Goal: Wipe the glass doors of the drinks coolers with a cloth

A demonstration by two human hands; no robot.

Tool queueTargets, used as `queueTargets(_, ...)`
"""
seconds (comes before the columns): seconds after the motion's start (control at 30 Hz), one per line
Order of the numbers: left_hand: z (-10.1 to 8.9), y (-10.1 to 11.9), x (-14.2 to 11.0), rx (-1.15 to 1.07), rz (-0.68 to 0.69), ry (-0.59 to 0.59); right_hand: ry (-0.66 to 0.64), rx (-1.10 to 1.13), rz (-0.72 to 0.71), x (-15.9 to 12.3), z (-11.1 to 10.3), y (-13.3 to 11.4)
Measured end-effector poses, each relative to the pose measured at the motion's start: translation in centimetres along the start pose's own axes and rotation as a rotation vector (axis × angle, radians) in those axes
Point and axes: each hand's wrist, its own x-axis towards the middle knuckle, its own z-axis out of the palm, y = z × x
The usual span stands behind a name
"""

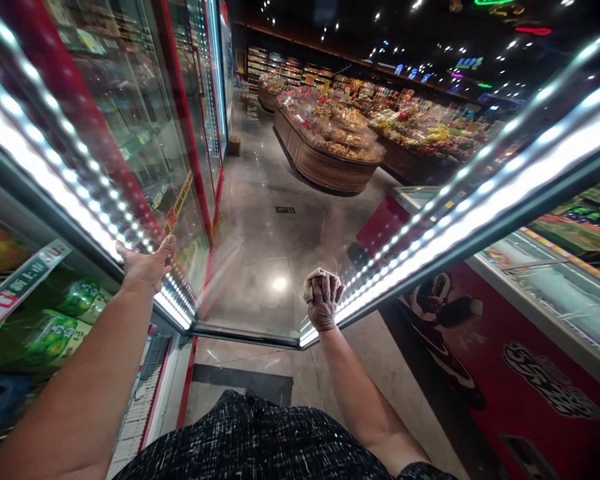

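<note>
A glass door [250,287] with bright light strips along both sides stands in front of me. My left hand [146,268] grips the door's left frame [87,190], thumb stretched out; some of its fingers are hidden. Against the inner face of the glass, near the lower right corner, my right hand [324,301] presses a crumpled, pale cloth [314,276]. Its fingers are bent over the cloth. The lit right frame [445,233] runs up and away beside this hand.
Green-and-white packages [55,337] lie on a shelf at left, behind a price strip [23,287]. At right stands a red-sided chest freezer [520,333]. Beyond the glass are a shiny floor [250,233] and a rounded wooden display stand [325,163] piled with goods.
</note>
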Motion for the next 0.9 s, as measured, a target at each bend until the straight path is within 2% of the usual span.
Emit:
queueTargets(0.07, 0.3, 0.4, -0.8, -0.045, -0.053, 0.043, 0.003, 0.004, -0.004, 0.0, -0.4, 0.8)
queueTargets(0.13, 0.6, 0.5, -1.2, -0.08, -0.031, 0.071, 0.037, -0.006, 0.039, 0.6, -0.7, 1.4)
queueTargets(0.23, 1.1, 0.4, -1.7, -0.13, -0.04, 0.092, 0.072, -0.02, 0.054, 1.7, -0.6, 1.0)
queueTargets(0.43, 1.7, 0.3, -1.9, -0.171, -0.066, 0.098, -0.02, 0.016, -0.145, 1.4, -0.8, -0.4)
queueTargets(0.63, 1.7, -0.5, -1.7, -0.18, -0.03, 0.115, 0.041, 0.044, -0.026, 3.0, -0.8, -0.6)
queueTargets(0.8, 1.0, -0.9, -1.8, -0.231, -0.046, 0.08, -0.04, 0.064, -0.271, 2.5, -0.2, -2.4)
queueTargets(0.9, 0.2, -1.7, -1.4, -0.21, -0.052, 0.052, -0.099, 0.055, -0.299, 2.6, -0.5, -2.6)
